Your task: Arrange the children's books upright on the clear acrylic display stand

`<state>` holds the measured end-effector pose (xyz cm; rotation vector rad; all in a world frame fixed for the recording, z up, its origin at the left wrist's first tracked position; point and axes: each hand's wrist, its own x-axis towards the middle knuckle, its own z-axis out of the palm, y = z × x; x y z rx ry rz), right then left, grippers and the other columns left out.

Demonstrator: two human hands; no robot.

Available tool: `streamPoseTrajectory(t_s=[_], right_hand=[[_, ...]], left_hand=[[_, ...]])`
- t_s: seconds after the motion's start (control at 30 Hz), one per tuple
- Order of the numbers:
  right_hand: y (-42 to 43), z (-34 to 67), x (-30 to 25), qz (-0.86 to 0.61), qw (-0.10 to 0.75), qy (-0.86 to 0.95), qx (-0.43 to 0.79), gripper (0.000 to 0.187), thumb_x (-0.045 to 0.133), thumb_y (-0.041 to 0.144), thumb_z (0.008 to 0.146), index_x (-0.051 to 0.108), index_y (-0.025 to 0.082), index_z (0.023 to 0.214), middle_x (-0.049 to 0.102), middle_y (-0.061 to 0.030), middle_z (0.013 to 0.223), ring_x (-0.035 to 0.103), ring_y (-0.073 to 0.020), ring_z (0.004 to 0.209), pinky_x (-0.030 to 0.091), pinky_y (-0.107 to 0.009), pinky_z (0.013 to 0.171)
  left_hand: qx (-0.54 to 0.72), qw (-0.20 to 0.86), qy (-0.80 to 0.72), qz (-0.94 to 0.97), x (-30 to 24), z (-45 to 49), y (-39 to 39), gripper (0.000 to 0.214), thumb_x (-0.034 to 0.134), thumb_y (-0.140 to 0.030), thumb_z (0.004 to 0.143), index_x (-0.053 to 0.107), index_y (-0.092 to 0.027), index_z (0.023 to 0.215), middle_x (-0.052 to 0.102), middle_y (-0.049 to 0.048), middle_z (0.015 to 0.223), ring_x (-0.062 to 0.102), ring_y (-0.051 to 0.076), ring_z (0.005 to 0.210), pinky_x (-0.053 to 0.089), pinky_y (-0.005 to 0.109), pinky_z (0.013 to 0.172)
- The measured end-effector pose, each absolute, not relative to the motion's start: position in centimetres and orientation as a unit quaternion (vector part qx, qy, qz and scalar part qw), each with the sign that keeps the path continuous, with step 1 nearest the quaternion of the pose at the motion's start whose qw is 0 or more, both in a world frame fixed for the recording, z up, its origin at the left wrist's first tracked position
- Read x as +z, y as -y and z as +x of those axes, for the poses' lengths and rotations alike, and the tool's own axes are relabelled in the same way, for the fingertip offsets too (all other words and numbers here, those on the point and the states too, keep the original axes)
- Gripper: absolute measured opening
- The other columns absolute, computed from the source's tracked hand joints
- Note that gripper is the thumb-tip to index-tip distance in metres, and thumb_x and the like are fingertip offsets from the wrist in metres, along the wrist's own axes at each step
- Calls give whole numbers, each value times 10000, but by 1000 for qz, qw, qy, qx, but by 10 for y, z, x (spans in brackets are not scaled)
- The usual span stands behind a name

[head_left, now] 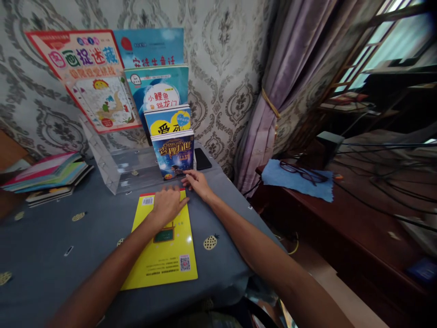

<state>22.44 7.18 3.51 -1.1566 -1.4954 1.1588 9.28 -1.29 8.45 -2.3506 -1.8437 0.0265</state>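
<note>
A yellow book (172, 262) lies flat on the cloth-covered table, a barcode and a QR code showing on its cover. My left hand (167, 203) rests on the far end of this book, palm down, thumb spread to the right; its fingertips reach the far edge. To the right of it, my right hand (198, 183) has its fingers extended at the lower right corner of a dark blue book (175, 157). Whether they press on that book I cannot tell. The blue book stands upright at the front of a clear display rack (118, 173).
Behind it stand a yellow-and-blue book (160, 123), teal books (136, 75) and a red-bordered book (99, 98). A pile of books (51, 175) lies left. A black phone-like slab (202, 158) is beside the rack. Right, glasses (302, 172) lie on a blue cloth (273, 177) near cables.
</note>
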Motion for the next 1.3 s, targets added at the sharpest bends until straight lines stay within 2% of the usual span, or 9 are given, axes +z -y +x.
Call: streamPoseTrajectory(t_s=[0.1, 0.17, 0.23, 0.37, 0.47, 0.7, 0.9, 1.1, 1.3], right_hand=[[-59, 226, 48, -528, 373, 693, 320, 306, 450, 175, 944, 647, 152, 1177, 759, -79, 912, 718, -184, 803, 530, -264, 698], [-48, 225, 59, -570, 302, 734, 214, 316, 468, 200, 956, 648, 169, 1213, 762, -96, 965, 715, -224, 904, 514, -306, 800], [-38, 222, 68, -590, 231, 758, 156, 341, 477, 245, 971, 615, 197, 1279, 761, -103, 1028, 708, -245, 968, 495, -314, 830], [-24, 213, 79, -593, 150, 784, 110, 344, 464, 292, 992, 590, 211, 1302, 757, -115, 1072, 709, -259, 977, 478, -308, 799], [-21, 209, 80, -590, 139, 789, 98, 327, 452, 287, 996, 607, 207, 1272, 762, -117, 1053, 715, -255, 942, 467, -299, 769], [-30, 210, 70, -561, 175, 798, 129, 313, 444, 205, 972, 650, 190, 1208, 772, -77, 996, 707, -205, 903, 435, -257, 733], [-32, 209, 58, -535, 180, 820, 95, 266, 480, 170, 952, 676, 181, 1132, 729, -88, 1126, 646, -200, 1036, 434, -256, 827], [-23, 203, 55, -527, 139, 838, 34, 256, 452, 185, 975, 682, 167, 1085, 679, -110, 1120, 577, -234, 1052, 421, -313, 903], [-13, 197, 50, -529, 114, 841, 0, 276, 428, 205, 982, 655, 155, 1129, 644, -142, 1170, 525, -278, 1077, 410, -381, 913]], left_hand=[[-5, 54, 563, -824, 76, 67, 17, 387, 480, -428, 975, 656, -113, 1117, 705, 166, 1077, 628, 326, 1072, 503, 434, 872], [-32, 20, 507, -861, 67, 39, 21, 361, 445, -389, 995, 630, -162, 1206, 665, 130, 1241, 594, 284, 1158, 471, 434, 975], [-63, 0, 476, -877, 56, 8, 26, 434, 399, -412, 1014, 535, -209, 1373, 544, 109, 1449, 499, 263, 1319, 389, 463, 1097], [-87, -25, 479, -873, 35, -35, 38, 491, 318, -464, 1033, 454, -272, 1464, 437, 73, 1556, 380, 248, 1441, 249, 529, 1192], [-99, -39, 493, -863, 29, -40, 43, 491, 288, -456, 1041, 441, -286, 1476, 421, 59, 1569, 357, 227, 1459, 222, 518, 1210], [-127, -8, 565, -816, 24, -13, 37, 476, 296, -431, 1037, 503, -251, 1427, 461, 80, 1540, 375, 246, 1447, 246, 562, 1194], [-145, 24, 569, -809, 18, -7, 31, 455, 314, -416, 1033, 543, -245, 1388, 496, 91, 1512, 413, 249, 1418, 271, 546, 1182], [-157, 52, 574, -802, 26, -13, 38, 425, 337, -370, 1025, 580, -198, 1327, 581, 111, 1417, 502, 242, 1326, 377, 463, 1120], [-154, 72, 613, -771, 31, -18, 44, 396, 357, -336, 1006, 590, -175, 1283, 610, 143, 1360, 554, 286, 1246, 403, 493, 1075]])
